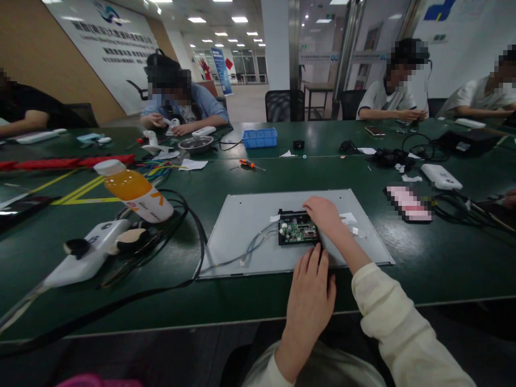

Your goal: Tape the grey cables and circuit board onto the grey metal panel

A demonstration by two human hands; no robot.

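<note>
A green circuit board (296, 230) sits in a black plastic housing (285, 242) on the back of a pale grey flat panel (250, 215). My right hand (323, 214) reaches over the housing's far right corner, its fingers curled together on that edge. My left hand (309, 287) lies at the near edge with fingers stretched out, the tips touching or almost touching the housing's lower right corner. Thin grey cables (258, 242) run left from the board across the panel. A white tape piece (274, 219) sticks at the housing's left side.
Left of the panel stand a tilted juice bottle (139, 193), a white power strip (91, 252) and a black cable (193, 215). Beyond lie an orange screwdriver (252, 165) and a blue basket (260, 138). A phone (408, 204) rests at right. Several people sit across the table.
</note>
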